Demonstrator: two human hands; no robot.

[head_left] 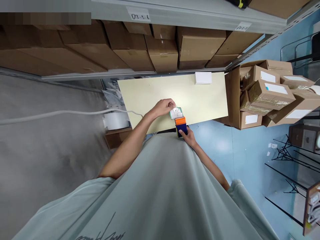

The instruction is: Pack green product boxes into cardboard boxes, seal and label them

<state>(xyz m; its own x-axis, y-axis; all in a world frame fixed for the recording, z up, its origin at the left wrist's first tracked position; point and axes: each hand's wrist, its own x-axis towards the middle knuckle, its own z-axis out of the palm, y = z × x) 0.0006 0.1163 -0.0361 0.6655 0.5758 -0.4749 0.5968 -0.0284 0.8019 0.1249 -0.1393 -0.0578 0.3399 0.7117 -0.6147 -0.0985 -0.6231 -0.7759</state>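
Observation:
My right hand (189, 136) grips a small dark blue and orange box (181, 127) at the table's near edge, thumb across its blue face. Just beyond the box's orange end is a white piece with green edges (176, 113); whether it is part of the box or separate, I cannot tell. My left hand (164, 107) is at the upper left of that white piece, fingers curled in a pinch. What those fingertips hold, if anything, is too small to make out. Both hands are over the near side of a pale yellow tabletop (150, 90).
A white box (203, 78) lies at the table's far edge. Behind stands a metal shelf (175, 11) of brown cartons (202, 43). To the right, a large open carton (232, 96) holds several taped boxes. A white cable (75, 113) and a white roll (116, 120) are at left.

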